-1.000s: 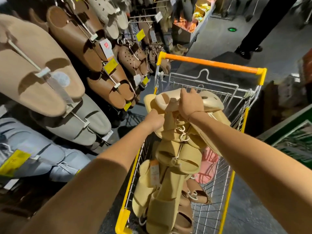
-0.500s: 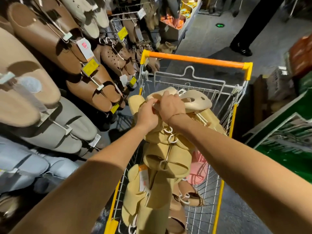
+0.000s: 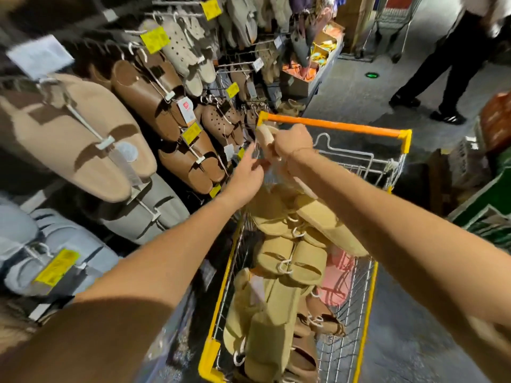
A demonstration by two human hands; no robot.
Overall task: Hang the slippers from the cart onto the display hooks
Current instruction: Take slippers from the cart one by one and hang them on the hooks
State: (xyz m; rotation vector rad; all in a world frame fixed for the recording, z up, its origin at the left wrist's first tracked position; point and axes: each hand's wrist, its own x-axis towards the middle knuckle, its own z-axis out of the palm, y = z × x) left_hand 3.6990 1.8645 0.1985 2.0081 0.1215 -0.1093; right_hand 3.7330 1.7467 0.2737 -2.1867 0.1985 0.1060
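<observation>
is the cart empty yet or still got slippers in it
Still loaded: the cart holds tan slippers, a pink pair and brown ones.

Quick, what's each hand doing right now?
Left hand: fingers look straight, reaching toward the slipper; whether it grips cannot be told.
Right hand: holds a cream slipper.

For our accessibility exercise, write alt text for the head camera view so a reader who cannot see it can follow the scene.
A person's right hand grips a cream slipper lifted above a yellow wire cart piled with tan slippers, while the left hand reaches to its hanger end. To the left, a display wall holds hanging brown, beige and grey slippers with yellow tags.
</observation>
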